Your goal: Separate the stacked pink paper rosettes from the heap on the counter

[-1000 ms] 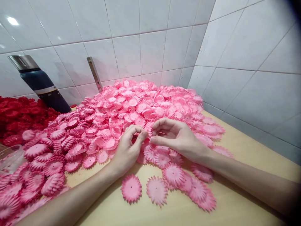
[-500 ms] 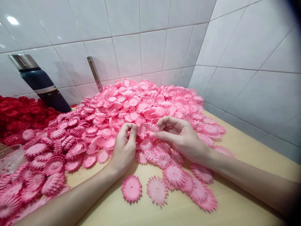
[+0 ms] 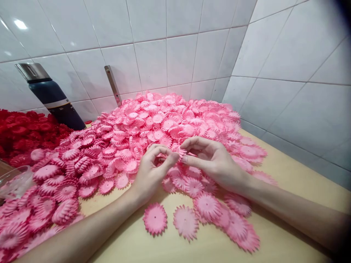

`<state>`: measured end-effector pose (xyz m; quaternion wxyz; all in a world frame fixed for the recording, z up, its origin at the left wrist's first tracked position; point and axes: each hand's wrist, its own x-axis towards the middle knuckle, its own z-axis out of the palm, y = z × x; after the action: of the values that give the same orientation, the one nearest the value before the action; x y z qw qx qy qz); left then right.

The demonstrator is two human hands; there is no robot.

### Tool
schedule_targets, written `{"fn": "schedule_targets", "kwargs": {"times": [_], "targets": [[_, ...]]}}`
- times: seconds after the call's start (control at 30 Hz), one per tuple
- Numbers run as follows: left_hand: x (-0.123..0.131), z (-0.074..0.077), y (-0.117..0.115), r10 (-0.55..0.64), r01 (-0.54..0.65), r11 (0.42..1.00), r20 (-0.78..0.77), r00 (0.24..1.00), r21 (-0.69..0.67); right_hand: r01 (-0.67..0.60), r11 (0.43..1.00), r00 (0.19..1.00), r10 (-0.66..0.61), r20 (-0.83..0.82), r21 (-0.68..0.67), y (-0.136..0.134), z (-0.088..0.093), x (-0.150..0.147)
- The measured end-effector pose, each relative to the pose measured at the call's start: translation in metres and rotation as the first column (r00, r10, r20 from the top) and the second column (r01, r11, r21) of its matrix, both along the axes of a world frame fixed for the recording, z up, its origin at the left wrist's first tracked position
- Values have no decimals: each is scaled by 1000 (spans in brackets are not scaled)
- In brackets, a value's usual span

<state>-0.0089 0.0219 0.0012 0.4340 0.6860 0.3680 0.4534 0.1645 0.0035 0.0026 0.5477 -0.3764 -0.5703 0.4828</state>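
A large heap of pink paper flower discs (image 3: 164, 120) covers the wooden table (image 3: 274, 226) up to the tiled corner. My left hand (image 3: 152, 173) and my right hand (image 3: 214, 160) meet at the heap's front edge. Their fingertips pinch one small pink flower piece (image 3: 179, 150) between them, held just above the pile. Both hands have curled fingers. Several single flat discs lie loose in front of my wrists, among them one disc (image 3: 155, 218) and another disc (image 3: 185, 222).
A dark blue flask with a metal cap (image 3: 51, 96) leans against the wall at the left. Red flower discs (image 3: 22, 135) are piled behind it. A metal strip (image 3: 113, 86) stands against the tiles. A clear plastic container (image 3: 13, 180) shows at the left edge.
My left thumb and fingers shifted right and closed against my right fingertips over the pink piece. The view has drifted slightly.
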Motion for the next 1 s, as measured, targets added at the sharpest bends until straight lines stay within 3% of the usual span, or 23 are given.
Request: {"fn": "schedule_targets", "kwargs": {"times": [0.13, 0.27, 0.6, 1.0], "targets": [[-1, -2, 1, -3, 3, 1000, -34, 999, 1, -25, 1000, 1000, 25, 5, 2, -1, 1, -1], [-2, -5, 2, 87, -84, 994, 48, 995, -70, -9, 1000, 1000, 9, 26, -9, 1, 0, 1], [0, -4, -1, 193, -194, 981, 97, 976, 1, -8, 1000, 1000, 8, -23, -14, 0, 1, -4], [2, -1, -5, 62, -48, 996, 194, 979, -76, -40, 999, 999, 39, 34, 8, -2, 3, 2]]}}
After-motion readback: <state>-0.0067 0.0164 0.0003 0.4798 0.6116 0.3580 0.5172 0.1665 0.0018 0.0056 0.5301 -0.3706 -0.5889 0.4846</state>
